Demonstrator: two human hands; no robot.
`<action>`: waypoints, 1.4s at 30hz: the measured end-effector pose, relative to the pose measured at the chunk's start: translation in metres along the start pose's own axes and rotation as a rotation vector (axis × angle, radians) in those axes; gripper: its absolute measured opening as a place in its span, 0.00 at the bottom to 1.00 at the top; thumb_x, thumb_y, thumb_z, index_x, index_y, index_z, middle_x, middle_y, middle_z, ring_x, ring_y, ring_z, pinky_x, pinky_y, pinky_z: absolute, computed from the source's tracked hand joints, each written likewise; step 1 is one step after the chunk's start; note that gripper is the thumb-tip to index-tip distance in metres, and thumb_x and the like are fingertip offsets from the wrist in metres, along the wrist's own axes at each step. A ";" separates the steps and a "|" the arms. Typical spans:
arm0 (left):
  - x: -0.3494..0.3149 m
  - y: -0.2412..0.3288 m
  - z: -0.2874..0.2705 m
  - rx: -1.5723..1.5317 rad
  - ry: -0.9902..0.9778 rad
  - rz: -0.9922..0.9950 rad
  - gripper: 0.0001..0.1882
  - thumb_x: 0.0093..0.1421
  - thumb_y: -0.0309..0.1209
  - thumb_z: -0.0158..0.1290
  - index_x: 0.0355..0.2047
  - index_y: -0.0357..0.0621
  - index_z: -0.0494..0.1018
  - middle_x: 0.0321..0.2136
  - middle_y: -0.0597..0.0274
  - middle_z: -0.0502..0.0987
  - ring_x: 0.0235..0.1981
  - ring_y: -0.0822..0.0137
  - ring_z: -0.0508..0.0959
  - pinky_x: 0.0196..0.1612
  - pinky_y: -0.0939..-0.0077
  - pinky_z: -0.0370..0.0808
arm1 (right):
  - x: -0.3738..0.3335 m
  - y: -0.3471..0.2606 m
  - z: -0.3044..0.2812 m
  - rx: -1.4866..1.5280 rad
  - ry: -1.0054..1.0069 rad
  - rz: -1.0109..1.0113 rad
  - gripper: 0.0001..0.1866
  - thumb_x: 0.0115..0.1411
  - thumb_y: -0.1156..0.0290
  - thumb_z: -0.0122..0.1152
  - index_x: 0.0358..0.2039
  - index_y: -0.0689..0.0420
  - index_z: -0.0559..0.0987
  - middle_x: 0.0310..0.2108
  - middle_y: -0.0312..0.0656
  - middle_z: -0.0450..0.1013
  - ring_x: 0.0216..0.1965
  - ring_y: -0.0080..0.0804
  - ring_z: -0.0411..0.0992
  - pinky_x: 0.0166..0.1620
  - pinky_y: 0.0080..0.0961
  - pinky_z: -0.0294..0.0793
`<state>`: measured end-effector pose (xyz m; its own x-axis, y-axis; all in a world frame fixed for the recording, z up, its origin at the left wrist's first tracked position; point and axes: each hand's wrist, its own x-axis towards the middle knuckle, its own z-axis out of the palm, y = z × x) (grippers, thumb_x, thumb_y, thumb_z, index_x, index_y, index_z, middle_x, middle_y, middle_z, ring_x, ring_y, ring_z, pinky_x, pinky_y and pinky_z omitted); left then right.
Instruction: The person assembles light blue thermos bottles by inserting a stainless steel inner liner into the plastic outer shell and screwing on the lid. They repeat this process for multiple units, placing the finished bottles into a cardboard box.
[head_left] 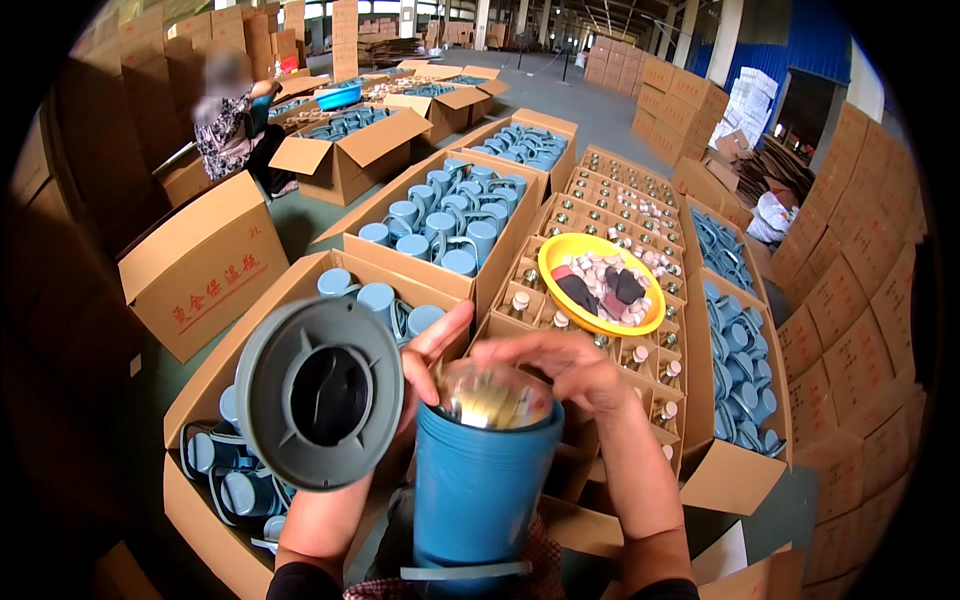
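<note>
A blue ribbed thermos shell (485,490) stands upright in front of me, with a handle-like blue strip at its lower end. A shiny silvery glass liner (490,398) sits in its mouth, its rounded end rising above the rim and slightly blurred. My left hand (435,345) holds a dark grey round thermos part (268,400) with a wide rim and a central hole; some of this hand is hidden behind the part. Its fingertips also reach the liner's left side. Curved over the liner's top and right side are the fingers of my right hand (575,370).
A yellow basin (600,285) with pale stoppers and dark cloths rests on a divided carton of glass liners (640,355). Cartons of blue thermos parts (440,220) surround it, including one on the right (740,370). Another person (235,125) sits at the far left.
</note>
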<state>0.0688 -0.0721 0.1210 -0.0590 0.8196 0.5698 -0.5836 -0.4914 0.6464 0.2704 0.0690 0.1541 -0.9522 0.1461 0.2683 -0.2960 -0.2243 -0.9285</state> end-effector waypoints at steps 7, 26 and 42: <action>0.000 0.024 -0.043 -0.200 0.540 -0.144 0.18 0.62 0.39 0.46 0.41 0.36 0.73 0.48 0.38 0.72 0.48 0.45 0.75 0.49 0.46 0.74 | 0.017 -0.032 0.026 -0.640 0.009 0.314 0.26 0.42 0.66 0.71 0.44 0.61 0.79 0.40 0.40 0.77 0.38 0.25 0.74 0.40 0.23 0.72; 0.003 -0.003 0.017 0.771 -0.018 0.173 0.22 0.54 0.45 0.56 0.29 0.33 0.79 0.26 0.54 0.77 0.26 0.63 0.75 0.31 0.74 0.70 | 0.004 0.054 0.025 0.006 0.759 -0.449 0.24 0.59 0.50 0.54 0.37 0.62 0.74 0.40 0.48 0.74 0.42 0.38 0.73 0.55 0.36 0.64; 0.000 0.046 0.043 1.143 -0.331 0.200 0.28 0.35 0.45 0.70 0.31 0.37 0.76 0.30 0.55 0.77 0.28 0.58 0.77 0.29 0.71 0.73 | -0.025 0.033 0.054 -0.628 0.370 -0.564 0.32 0.46 0.42 0.68 0.34 0.59 0.71 0.36 0.48 0.73 0.40 0.43 0.72 0.46 0.37 0.71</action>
<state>0.0764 -0.1077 0.1721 0.2417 0.6660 0.7057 0.4756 -0.7152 0.5121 0.2804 0.0061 0.1306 -0.5622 0.3977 0.7251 -0.5107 0.5226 -0.6827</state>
